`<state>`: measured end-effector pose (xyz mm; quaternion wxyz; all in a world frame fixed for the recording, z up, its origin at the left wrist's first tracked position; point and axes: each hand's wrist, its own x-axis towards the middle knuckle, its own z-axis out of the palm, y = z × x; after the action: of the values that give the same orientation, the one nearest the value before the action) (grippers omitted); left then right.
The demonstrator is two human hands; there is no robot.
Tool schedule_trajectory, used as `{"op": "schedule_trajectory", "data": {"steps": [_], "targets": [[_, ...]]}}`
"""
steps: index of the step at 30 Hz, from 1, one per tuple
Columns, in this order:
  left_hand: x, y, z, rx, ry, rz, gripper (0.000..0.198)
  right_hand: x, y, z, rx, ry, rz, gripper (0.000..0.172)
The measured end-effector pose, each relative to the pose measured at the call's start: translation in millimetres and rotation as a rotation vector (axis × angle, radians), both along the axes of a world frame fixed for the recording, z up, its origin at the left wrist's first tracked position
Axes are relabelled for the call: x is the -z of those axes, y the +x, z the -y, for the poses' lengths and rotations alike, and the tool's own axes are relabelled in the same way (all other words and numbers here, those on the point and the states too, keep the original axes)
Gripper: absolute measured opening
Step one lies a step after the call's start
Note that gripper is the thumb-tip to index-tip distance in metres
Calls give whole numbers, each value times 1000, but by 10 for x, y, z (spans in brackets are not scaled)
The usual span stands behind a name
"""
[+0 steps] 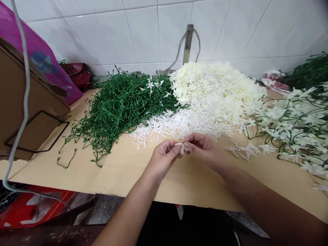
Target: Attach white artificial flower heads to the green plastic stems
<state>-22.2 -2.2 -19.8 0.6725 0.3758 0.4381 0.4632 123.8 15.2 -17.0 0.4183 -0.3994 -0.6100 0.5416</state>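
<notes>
Between the fingertips of both hands is a small white artificial flower (182, 148), partly covered by the fingers. My left hand (165, 153) pinches it from the left, and my right hand (201, 147) pinches it from the right. Just beyond the hands lies a spread of thin white plastic stamens (176, 124). Behind that rises a heap of cream-white cloth blossoms (217, 85). To the left is a tangled pile of green plastic stems (130, 102), with a few white blossoms on top.
Flowers joined to green stems (297, 119) lie at the right. A cardboard box (28, 109) stands at the left beside a pink plastic bag (48, 58). A grey cable (25, 85) hangs in front. The cardboard-topped table (123, 177) ends before my body; a tiled wall (140, 34) closes the back.
</notes>
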Motion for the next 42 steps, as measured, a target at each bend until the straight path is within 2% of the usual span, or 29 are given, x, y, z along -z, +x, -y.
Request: {"op": "schedule_trajectory", "data": {"steps": [6, 12, 19, 22, 24, 28, 31, 36, 42], "targets": [[-2, -49, 2, 67, -46, 70, 26, -10, 13, -41, -29, -47, -13, 25], [18, -19, -1, 29, -29, 33, 26, 4, 38, -66, -32, -49, 25, 21], [17, 18, 4, -80, -23, -69, 34, 96, 106, -174, 156, 59, 88, 13], [40, 15, 5, -101, -18, -80, 35, 50, 192, -218, 252, 95, 111, 11], [50, 13, 5, -93, -12, -99, 34, -57, 327, -195, 331, 173, 237, 10], [38, 25, 10, -63, 3, -179, 35, -300, 763, -3, 470, 374, 631, 11], [20, 49, 7, -46, 3, -228, 34, -371, 1089, 165, 481, 302, 797, 12], [18, 94, 23, -46, -3, -287, 34, -302, 1362, 313, 439, 175, 1023, 14], [95, 101, 90, -18, 72, -393, 29, -113, 1288, 354, 339, 241, 1176, 8]]}}
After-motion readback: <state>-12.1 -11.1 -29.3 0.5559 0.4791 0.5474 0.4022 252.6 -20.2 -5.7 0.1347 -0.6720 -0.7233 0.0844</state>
